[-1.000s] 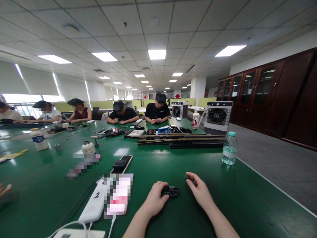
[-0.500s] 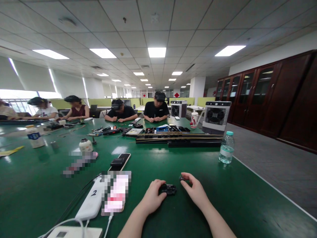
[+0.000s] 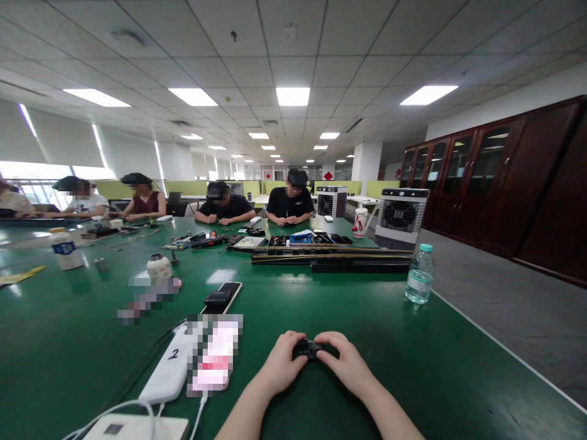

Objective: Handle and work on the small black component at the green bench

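Note:
A small black part point(image 3: 308, 349) with an uneven, moulded-looking outline is held just at the green tabletop in front of me. The thumb and fingers of my left hand point(image 3: 283, 365) grip its left end. My right hand point(image 3: 343, 362) meets it from the other side, thumb and forefinger pinched at its right end. The small dark piece between those right fingertips is mostly hidden, so I cannot tell whether it is seated on the part or only touching it.
Left of my hands lie a white power bank point(image 3: 167, 366) marked 2, a phone point(image 3: 213, 357) on a cable and another phone point(image 3: 232, 293). A water bottle point(image 3: 419, 278) stands near the right edge. Black rails point(image 3: 360, 264) and tools lie farther back; several people sit beyond.
My right hand has moved left, bringing its small dark piece from beside the black part up against the part's right end. My left hand has stayed in place.

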The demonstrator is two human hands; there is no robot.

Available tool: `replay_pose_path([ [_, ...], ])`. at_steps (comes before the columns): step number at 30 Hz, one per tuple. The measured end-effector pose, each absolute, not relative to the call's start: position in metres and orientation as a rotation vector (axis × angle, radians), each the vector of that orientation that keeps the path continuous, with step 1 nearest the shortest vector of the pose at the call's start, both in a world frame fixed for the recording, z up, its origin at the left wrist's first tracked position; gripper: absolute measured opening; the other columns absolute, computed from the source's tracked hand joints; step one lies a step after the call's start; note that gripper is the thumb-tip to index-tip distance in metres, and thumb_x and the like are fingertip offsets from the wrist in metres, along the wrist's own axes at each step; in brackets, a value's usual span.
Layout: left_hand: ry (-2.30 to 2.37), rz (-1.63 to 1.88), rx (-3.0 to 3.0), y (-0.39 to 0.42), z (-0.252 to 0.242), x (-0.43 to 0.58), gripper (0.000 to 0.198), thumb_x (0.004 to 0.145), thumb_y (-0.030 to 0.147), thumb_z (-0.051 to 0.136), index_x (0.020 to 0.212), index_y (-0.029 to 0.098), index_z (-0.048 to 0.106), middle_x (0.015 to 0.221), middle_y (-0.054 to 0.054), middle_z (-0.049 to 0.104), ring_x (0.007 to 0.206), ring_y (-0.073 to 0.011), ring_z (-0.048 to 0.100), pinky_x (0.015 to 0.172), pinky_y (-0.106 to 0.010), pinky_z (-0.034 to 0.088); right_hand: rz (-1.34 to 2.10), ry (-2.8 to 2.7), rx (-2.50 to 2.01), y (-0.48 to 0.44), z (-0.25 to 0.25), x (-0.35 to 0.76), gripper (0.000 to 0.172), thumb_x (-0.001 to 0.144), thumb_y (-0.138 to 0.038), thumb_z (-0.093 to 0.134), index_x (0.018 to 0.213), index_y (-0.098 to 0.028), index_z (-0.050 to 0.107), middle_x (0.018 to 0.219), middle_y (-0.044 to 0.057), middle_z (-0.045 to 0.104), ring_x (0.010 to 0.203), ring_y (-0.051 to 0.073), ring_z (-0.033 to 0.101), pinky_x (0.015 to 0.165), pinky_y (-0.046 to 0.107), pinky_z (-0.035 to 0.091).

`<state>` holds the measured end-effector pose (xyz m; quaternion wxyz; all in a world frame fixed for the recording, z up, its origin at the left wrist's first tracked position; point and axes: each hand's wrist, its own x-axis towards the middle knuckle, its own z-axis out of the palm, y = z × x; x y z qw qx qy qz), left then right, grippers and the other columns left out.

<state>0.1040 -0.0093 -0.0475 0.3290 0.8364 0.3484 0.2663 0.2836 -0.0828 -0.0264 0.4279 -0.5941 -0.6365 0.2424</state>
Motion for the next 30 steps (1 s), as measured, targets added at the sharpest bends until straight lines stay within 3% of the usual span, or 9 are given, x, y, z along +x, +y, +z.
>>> replay_pose_path([
  [30,0.895,0.722,2.193,-0.0094,-0.0510,0.1053,0.043,0.071,0.016,0.056,0.113,0.016,0.057,0.113,-0.008,0.057,0.107,-0.0222,0.051,0.098,-0.035,0.038,0.501,-1.735,-1.612,-0.0786,-0.0349,0.2791,0.021,0.069,-0.022,0.063,0.088,-0.024,0.070,0.107,0.005,0.068,0.107,0.024,0.057,0.100,0.042,0.038],
])
